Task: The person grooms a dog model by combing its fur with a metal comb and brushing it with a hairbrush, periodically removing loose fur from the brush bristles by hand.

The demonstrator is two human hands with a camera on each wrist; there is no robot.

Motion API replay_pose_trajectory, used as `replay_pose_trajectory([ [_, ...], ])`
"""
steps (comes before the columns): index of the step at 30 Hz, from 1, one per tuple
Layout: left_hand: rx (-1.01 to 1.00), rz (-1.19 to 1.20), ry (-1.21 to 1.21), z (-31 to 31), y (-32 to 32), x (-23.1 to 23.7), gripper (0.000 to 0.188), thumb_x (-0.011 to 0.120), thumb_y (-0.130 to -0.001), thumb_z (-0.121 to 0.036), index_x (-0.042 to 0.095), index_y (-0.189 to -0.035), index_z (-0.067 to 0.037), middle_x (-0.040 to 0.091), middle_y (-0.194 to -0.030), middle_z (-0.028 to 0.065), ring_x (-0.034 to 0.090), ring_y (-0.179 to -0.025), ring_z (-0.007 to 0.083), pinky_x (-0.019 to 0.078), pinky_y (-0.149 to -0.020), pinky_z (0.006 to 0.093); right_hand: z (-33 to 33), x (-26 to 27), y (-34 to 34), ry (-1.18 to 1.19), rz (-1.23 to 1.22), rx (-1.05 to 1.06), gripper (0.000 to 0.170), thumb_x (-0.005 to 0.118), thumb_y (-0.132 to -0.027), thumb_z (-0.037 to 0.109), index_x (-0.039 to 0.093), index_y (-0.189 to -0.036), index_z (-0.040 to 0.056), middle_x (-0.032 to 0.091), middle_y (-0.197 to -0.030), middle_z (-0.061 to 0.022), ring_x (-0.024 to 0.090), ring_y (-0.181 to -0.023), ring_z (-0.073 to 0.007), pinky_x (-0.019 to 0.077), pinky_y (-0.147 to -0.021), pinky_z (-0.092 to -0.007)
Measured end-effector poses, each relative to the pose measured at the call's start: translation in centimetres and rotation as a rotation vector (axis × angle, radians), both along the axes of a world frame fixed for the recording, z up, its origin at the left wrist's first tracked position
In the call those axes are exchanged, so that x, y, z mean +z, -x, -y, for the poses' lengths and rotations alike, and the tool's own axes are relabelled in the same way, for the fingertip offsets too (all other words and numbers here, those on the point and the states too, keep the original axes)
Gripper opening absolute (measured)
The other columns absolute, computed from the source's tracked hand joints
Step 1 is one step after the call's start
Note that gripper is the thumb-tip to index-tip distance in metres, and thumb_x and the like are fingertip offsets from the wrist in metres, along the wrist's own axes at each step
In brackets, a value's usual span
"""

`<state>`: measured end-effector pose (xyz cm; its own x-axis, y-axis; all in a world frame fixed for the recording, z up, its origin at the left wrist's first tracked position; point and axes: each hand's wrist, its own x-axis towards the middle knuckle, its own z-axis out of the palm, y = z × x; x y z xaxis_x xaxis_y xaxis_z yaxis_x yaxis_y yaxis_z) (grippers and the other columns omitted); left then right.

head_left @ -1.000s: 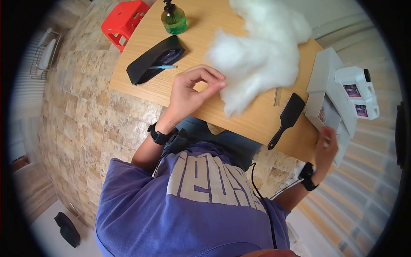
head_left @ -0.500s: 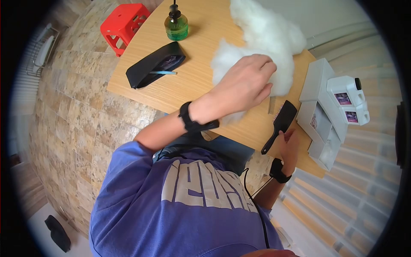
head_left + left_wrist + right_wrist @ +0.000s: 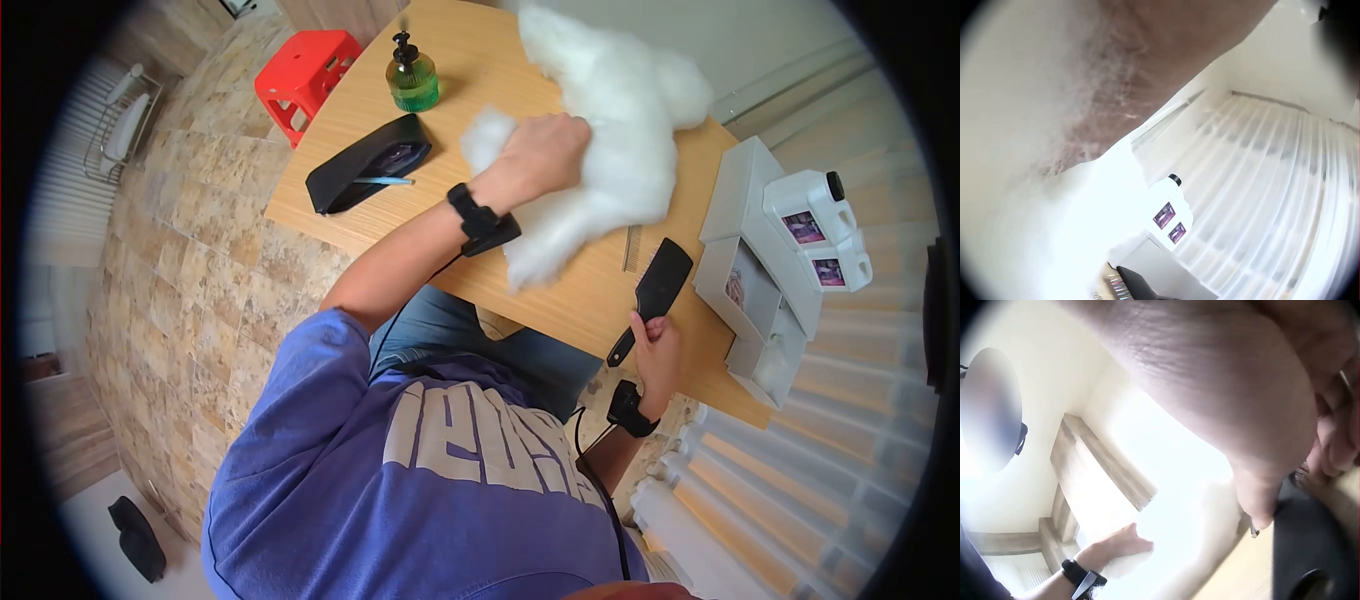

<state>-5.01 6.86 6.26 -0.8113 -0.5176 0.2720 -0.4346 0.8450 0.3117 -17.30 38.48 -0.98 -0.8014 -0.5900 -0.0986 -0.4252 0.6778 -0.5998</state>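
Note:
A large mass of white fluffy stuffing (image 3: 625,110) lies spread over the far part of the wooden table. My left hand (image 3: 545,155) is sunk into its near left side, gripping the fluff, with fingertips hidden. Wisps of stuffing (image 3: 1085,212) lie against that hand in the left wrist view. A black paddle hairbrush (image 3: 664,278) lies near the table's front right edge. At its handle, my right hand (image 3: 657,350) holds on, thumb on one side and curled fingers on the other. The brush handle (image 3: 1307,550) also shows in the right wrist view.
A narrow comb (image 3: 632,248) lies between stuffing and brush. To the right are a white divided box (image 3: 735,200) and white jugs (image 3: 805,225). Leftward lie a black pouch (image 3: 345,170) with a blue stick (image 3: 385,181) and a green pump bottle (image 3: 413,80). A red stool (image 3: 305,70) stands beyond.
My left hand swung from the near left over to the stuffing, then drew back leftward on it. The right hand moved from beside the white box to the hairbrush handle.

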Motion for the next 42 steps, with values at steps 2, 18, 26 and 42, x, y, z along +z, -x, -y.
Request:
replay_pose_trajectory([
  [2, 0.061, -0.006, -0.134, 0.3, -1.5, 1.0, 0.020, 0.069, -0.073, -0.010, 0.067, -0.084, 0.006, 0.070, -0.083, 0.0254, 0.070, -0.081, 0.0397, 0.0565, -0.071, 0.0456, -0.3, -0.4, 0.3, 0.010, -0.012, 0.021, 0.037, 0.076, -0.086, 0.030, 0.059, -0.079, -0.0017, 0.059, -0.064, -0.0097, 0.057, -0.059, -0.0215, 0.0470, -0.061, -0.0350],
  [18, -0.133, -0.612, -0.452, -0.2, -9.3, -6.9, 0.042, 0.078, -0.069, -0.024, 0.070, -0.103, -0.001, 0.072, -0.094, 0.0198, 0.068, -0.087, 0.0395, 0.0545, -0.078, 0.0407, -0.1, -0.8, 1.6, 0.458, 0.005, -0.114, 0.022, 0.056, -0.104, 0.024, 0.047, -0.107, 0.0048, 0.044, -0.060, -0.0001, 0.042, -0.045, -0.0068, 0.0356, -0.041, -0.0232],
  [26, -0.196, -0.644, -0.422, 0.2, -8.7, -7.2, 0.042, 0.080, -0.065, -0.024, 0.069, -0.097, 0.001, 0.070, -0.088, 0.0220, 0.067, -0.082, 0.0415, 0.0541, -0.075, 0.0415, 6.8, 6.2, 1.8, 0.389, -0.355, -0.024, 0.029, 0.047, -0.107, 0.026, 0.054, -0.093, 0.0022, 0.050, -0.062, -0.0034, 0.043, -0.052, -0.0101, 0.0366, -0.047, -0.0244],
  [42, -0.218, -0.614, -0.489, 1.8, -7.9, -6.3, 0.045, 0.080, -0.068, -0.023, 0.068, -0.104, 0.001, 0.071, -0.096, 0.0222, 0.069, -0.088, 0.0398, 0.0549, -0.079, 0.0398, 20.9, 12.5, 5.4, 0.326, -0.184, 0.266, 0.028, 0.053, -0.101, 0.026, 0.058, -0.094, -0.0014, 0.057, -0.061, -0.0136, 0.058, -0.052, -0.0275, 0.0432, -0.049, -0.0363],
])
